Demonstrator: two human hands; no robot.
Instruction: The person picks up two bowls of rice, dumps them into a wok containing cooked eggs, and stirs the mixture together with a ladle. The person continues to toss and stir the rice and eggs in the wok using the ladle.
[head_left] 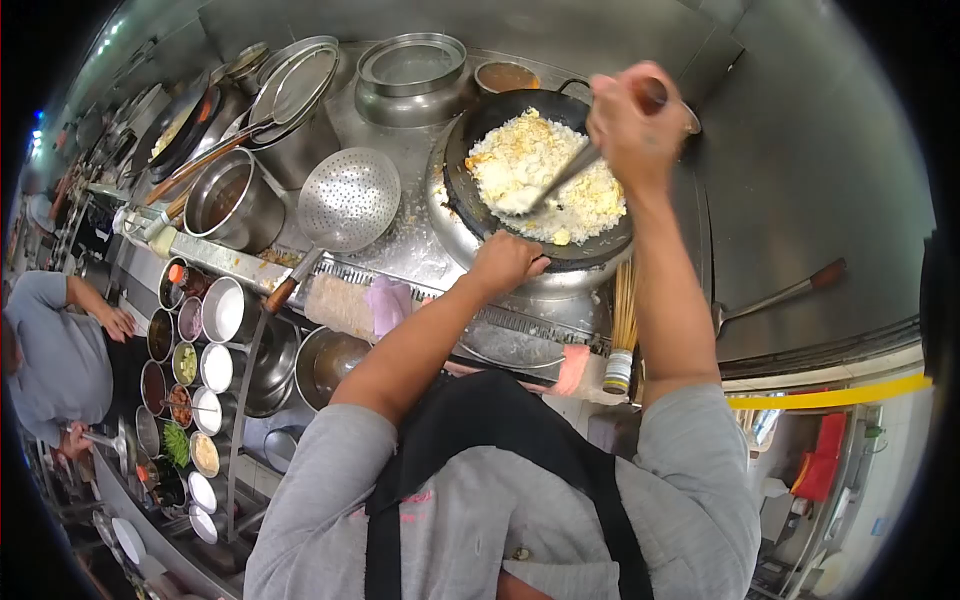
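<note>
A black wok (458, 185) sits on the round steel burner ring, holding white rice mixed with yellow egg (545, 165). My left hand (508, 262) is closed at the wok's near rim; what its fingers wrap round is mostly hidden beneath them. Above the wok's right side, my right hand (640, 125) grips the wooden-ended handle of a ladle (572, 172). The ladle slants down to the left, and its head is partly covered by the rice. Slight blur shows on my right hand.
Left of the wok lie a perforated skimmer (350, 200) and a steel pot (232, 200). Several ingredient containers (222, 310) stand lower left, near a co-worker (60, 350). A bamboo brush (622, 340) is at the counter's front edge. Another long-handled utensil (780, 300) rests at right.
</note>
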